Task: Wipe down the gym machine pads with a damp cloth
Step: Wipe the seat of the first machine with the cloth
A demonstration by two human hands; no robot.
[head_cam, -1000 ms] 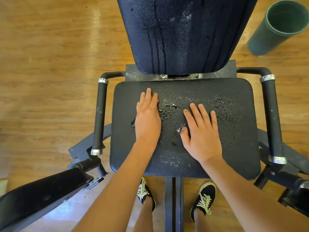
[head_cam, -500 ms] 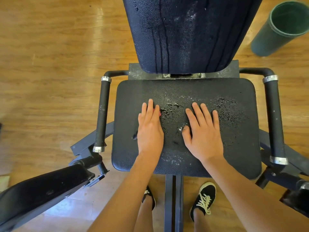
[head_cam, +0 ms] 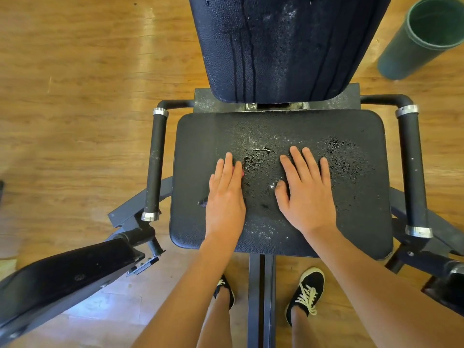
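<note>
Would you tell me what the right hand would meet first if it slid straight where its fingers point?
Sliding over the wet seat pad, the right hand would probably meet the back pad first, at its lower edge; depth is unclear.

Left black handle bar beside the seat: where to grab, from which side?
Mid-span of the handle bar, between its silver collars, from above. It is a straight round bar with floor showing on either side, so a grip can likely close round it.
</note>
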